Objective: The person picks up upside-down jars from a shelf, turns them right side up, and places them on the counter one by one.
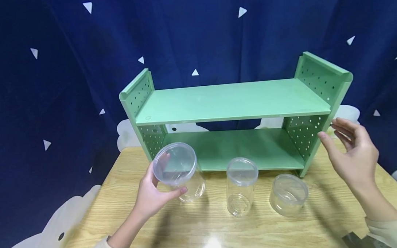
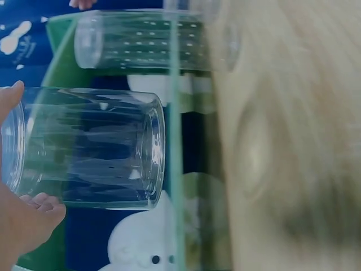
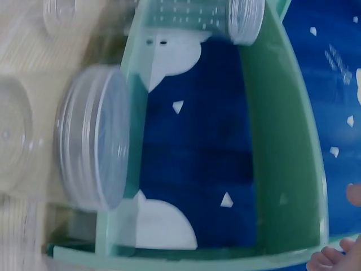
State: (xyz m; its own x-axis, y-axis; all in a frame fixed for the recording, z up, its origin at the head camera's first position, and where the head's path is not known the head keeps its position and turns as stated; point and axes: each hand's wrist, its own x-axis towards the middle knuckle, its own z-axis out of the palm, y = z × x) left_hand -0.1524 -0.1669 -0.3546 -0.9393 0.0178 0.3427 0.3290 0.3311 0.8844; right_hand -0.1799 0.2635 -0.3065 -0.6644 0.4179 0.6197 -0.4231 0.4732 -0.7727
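My left hand [image 1: 151, 196] grips a large clear plastic jar [image 1: 193, 186] with a lid, thumb in front and fingers behind. The jar tilts slightly above the table's left side, before the shelf. In the left wrist view the same jar [image 2: 101, 147] shows through its clear wall, with nothing visible inside. A tall, narrow lidded jar [image 1: 240, 199] stands upright on the table, and a short, wide lidded jar [image 1: 286, 201] is to its right. My right hand [image 1: 355, 155] is raised by the shelf's right side, fingers loosely bent, thumb apart, holding nothing.
A green two-tier shelf [image 1: 230, 101] with perforated side panels stands at the back of the wooden table [image 1: 189, 230]. Behind it hangs a dark blue curtain [image 1: 215, 36] with white shapes. A dark object [image 1: 357, 240] lies at the lower right, partly cut off.
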